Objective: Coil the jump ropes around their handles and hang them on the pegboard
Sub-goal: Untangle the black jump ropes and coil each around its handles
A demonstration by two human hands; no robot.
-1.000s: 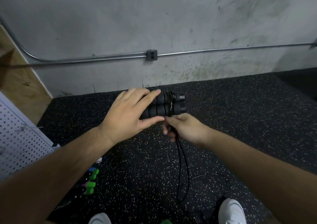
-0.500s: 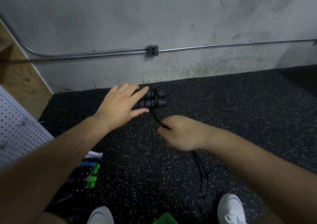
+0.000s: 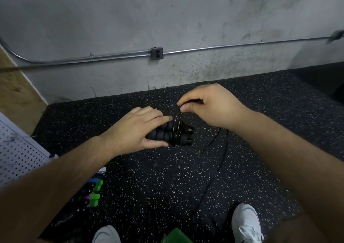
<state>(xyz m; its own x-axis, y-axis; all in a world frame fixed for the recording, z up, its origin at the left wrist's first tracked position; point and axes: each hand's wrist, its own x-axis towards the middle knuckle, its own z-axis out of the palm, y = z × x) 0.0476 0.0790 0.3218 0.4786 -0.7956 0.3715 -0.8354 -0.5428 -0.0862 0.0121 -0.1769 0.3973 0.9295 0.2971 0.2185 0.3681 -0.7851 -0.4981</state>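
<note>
Coiling step, mid-wrap. Left hand (image 3: 137,129) grasps the pair of black ribbed foam handles (image 3: 183,134), held side by side, forearm reaching in from lower left. Right hand (image 3: 208,106), just above and right of the handles, pinches the thin black rope (image 3: 177,117) taut between thumb and forefinger. A few turns lie round the handles; slack trails below-right. Next, probably: carry the rope over and under, keeping tension. White perforated pegboard (image 3: 16,155) is well left of the handles.
</note>
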